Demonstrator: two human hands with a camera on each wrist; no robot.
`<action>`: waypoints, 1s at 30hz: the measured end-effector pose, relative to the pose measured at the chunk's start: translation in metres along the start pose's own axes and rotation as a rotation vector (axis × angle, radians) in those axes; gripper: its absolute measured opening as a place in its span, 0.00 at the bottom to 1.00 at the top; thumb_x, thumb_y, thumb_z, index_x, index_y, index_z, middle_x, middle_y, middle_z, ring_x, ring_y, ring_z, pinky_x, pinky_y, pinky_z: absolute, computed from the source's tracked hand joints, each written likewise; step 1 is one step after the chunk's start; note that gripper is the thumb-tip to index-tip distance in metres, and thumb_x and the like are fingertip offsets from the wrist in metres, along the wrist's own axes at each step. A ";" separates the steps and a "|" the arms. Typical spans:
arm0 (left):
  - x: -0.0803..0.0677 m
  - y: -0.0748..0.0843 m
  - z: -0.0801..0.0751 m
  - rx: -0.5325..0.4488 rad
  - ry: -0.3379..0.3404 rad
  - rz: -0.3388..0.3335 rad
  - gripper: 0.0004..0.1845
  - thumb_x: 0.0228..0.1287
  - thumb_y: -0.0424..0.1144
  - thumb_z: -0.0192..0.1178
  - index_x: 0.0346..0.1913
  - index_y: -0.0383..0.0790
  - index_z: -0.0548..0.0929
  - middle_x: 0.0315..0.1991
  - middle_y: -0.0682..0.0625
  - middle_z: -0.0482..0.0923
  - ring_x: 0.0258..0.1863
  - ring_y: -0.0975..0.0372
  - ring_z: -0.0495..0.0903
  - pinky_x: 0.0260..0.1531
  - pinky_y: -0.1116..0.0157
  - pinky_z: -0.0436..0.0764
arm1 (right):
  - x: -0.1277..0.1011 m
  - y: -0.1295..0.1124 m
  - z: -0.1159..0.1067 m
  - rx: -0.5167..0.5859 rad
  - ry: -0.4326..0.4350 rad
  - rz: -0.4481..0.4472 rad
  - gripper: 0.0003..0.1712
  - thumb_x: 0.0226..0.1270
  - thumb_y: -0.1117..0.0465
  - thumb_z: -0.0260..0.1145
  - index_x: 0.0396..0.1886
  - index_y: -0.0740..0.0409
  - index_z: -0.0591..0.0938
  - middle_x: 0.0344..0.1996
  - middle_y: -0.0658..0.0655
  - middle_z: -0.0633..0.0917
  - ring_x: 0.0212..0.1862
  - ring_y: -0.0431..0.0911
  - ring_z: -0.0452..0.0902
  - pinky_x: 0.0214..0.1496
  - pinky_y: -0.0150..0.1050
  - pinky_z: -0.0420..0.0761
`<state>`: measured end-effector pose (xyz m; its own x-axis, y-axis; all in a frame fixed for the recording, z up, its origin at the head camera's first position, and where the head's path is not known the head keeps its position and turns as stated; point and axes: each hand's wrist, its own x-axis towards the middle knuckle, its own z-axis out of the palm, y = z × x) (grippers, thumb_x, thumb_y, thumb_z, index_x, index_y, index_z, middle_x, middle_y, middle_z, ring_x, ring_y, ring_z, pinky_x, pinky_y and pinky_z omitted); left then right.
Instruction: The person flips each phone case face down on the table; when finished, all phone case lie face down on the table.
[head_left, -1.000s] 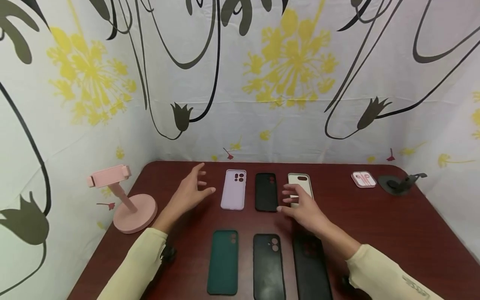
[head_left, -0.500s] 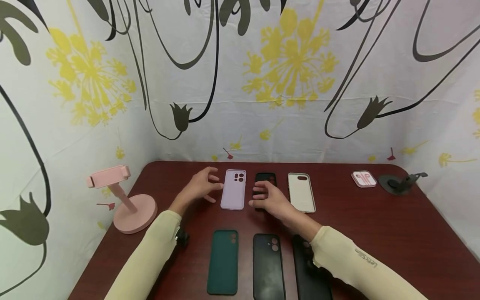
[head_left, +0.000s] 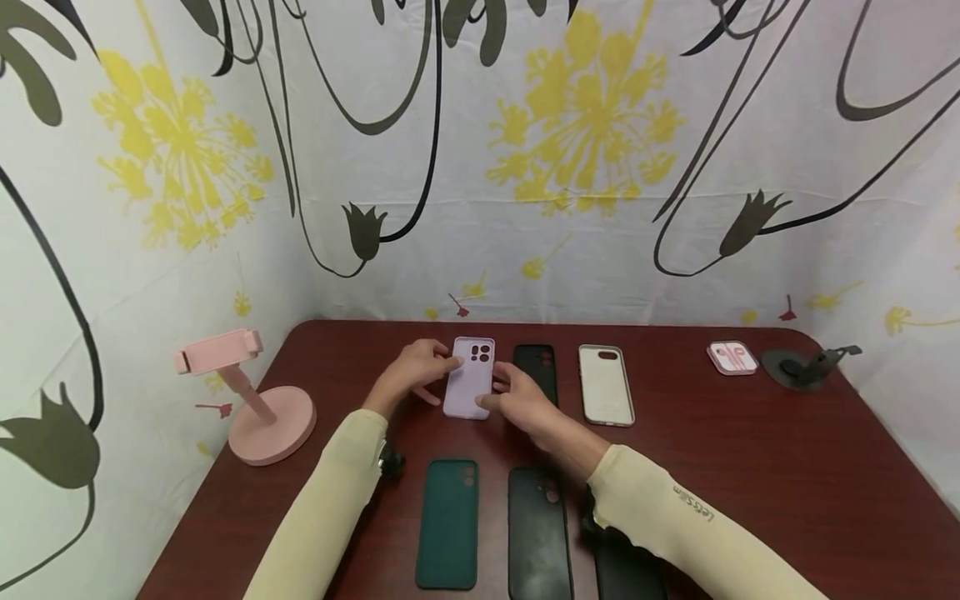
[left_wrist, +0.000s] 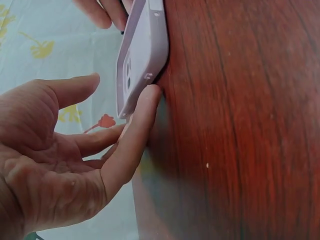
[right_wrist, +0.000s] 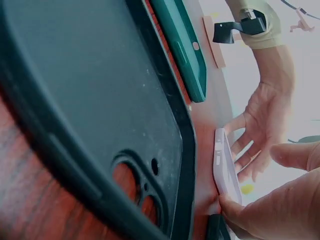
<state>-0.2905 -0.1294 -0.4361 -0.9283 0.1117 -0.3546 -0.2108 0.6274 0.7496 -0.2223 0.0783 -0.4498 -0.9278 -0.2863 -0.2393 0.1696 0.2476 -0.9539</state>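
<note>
A lavender phone case with camera cutouts lies at the table's far side between my two hands. My left hand is at its left edge; in the left wrist view one fingertip touches the case's side, while the thumb stands apart from it. On the opposite edge is my right hand. The right wrist view has a finger of that hand against the case, its thumb raised clear. Neither hand visibly pinches the case. A black phone case lies just right, partly behind the right hand.
A cream case lies farther right. Nearer are a green case, a dark case and a black case under the right forearm. A pink phone stand, earphone box and dark holder stand at the sides.
My right hand has moved left from the cream case, past the black case, to the lavender case. My left hand has moved right to the lavender case's left edge.
</note>
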 end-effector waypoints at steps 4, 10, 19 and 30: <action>0.001 0.002 0.002 0.013 -0.015 -0.005 0.33 0.79 0.53 0.60 0.75 0.34 0.72 0.65 0.36 0.77 0.62 0.47 0.82 0.27 0.56 0.91 | 0.001 -0.002 0.002 -0.005 0.006 0.005 0.48 0.75 0.61 0.67 0.85 0.65 0.54 0.83 0.68 0.60 0.82 0.64 0.60 0.81 0.63 0.66; -0.001 0.002 0.005 -0.003 -0.026 0.007 0.31 0.81 0.55 0.57 0.75 0.37 0.74 0.67 0.37 0.77 0.62 0.47 0.82 0.29 0.57 0.91 | 0.003 -0.002 0.005 -0.016 -0.005 0.001 0.48 0.76 0.59 0.67 0.86 0.63 0.52 0.83 0.66 0.61 0.82 0.63 0.61 0.80 0.62 0.67; -0.007 0.000 0.004 -0.009 -0.018 0.028 0.30 0.81 0.56 0.56 0.75 0.42 0.72 0.65 0.38 0.77 0.56 0.49 0.84 0.34 0.58 0.92 | 0.004 -0.002 0.008 -0.028 -0.007 -0.005 0.48 0.77 0.57 0.66 0.86 0.63 0.51 0.83 0.66 0.62 0.82 0.62 0.61 0.81 0.62 0.67; -0.008 -0.003 -0.004 -0.102 -0.078 0.035 0.32 0.81 0.59 0.55 0.75 0.41 0.71 0.65 0.39 0.78 0.56 0.50 0.85 0.35 0.59 0.91 | 0.006 -0.002 0.008 0.088 0.001 0.001 0.43 0.81 0.58 0.61 0.85 0.63 0.52 0.82 0.69 0.62 0.77 0.63 0.70 0.72 0.59 0.79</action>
<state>-0.2833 -0.1354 -0.4336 -0.9099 0.1947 -0.3664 -0.2122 0.5405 0.8142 -0.2259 0.0685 -0.4505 -0.9279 -0.2851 -0.2402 0.1991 0.1658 -0.9659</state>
